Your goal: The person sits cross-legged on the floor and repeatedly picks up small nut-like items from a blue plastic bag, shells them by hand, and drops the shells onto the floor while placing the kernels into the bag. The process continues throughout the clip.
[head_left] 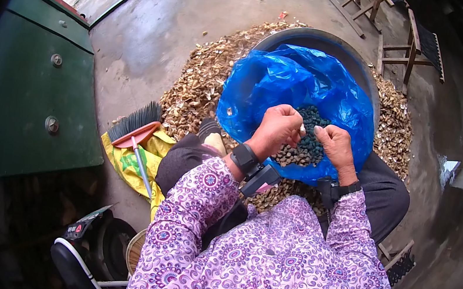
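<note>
My left hand [280, 129] is closed in a pinch, with a small whitish piece [303, 130] showing at its fingertips. I cannot tell what kind of piece it is. Close to its right, my right hand [336, 147] has its thumb pressed against curled fingers; whatever they hold is hidden. Both hands are above a crumpled blue plastic bag [263, 84] spread open inside a wide round basin [366, 72]. Many small, roundish, dark nut-like or seed-like pieces [313, 120] lie in the bag, browner ones nearer me.
Heaps of brown and whitish shell-like bits [202, 78] surround the basin. A broom [137, 132] lies on a yellow sack [117, 158] at left, near a green metal door [38, 88]. Wooden stools [413, 49] stand at the far right. A wicker rim [135, 252] shows lower left.
</note>
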{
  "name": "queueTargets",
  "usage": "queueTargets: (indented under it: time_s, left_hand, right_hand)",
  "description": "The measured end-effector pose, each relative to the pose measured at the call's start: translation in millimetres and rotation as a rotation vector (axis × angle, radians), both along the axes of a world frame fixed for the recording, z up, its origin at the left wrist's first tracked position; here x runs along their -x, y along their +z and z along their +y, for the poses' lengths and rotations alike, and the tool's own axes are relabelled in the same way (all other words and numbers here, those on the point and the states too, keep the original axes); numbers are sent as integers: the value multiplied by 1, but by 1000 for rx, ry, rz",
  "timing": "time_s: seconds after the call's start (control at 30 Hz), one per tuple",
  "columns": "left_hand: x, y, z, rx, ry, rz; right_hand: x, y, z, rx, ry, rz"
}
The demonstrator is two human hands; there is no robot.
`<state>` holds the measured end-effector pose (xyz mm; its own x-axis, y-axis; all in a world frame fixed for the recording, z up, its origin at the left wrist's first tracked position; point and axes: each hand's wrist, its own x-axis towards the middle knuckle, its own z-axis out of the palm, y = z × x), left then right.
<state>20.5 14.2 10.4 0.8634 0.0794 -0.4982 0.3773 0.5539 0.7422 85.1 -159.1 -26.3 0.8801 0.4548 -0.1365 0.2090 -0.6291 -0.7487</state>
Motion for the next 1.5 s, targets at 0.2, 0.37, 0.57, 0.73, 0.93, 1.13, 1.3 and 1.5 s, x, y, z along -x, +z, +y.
queueTargets:
  time_s: [0.2, 0.37, 0.57, 0.73, 0.93, 1.13, 1.3, 1.5]
  left_hand:
    - [15, 5, 13, -548, -796, -42]
    - [19, 8, 13, -696, -709, -50]
    - [16, 4, 23, -513, -323, -75]
    - [22, 7, 21, -598, -426, -78]
    - [16, 16, 18, -619, -402, -75]
    - [17, 9, 16, -687, -396, -94]
    - [14, 6, 16, -674, -447, -60]
    - [30, 0, 9, -620, -1225, -338]
  right_hand:
    - [3, 26, -3, 101, 594, 552]
    - [-26, -44, -22, 75, 122, 251]
    - [-30, -131, -20, 231, 225, -101]
    - [-16, -106, 6, 362, 294, -68]
    - [-19, -147, -12, 298, 245, -261]
    - [-3, -102, -9, 104, 290, -214]
    - [0, -95, -13, 71, 361, -134]
    - [1, -104, -21, 132, 321, -151]
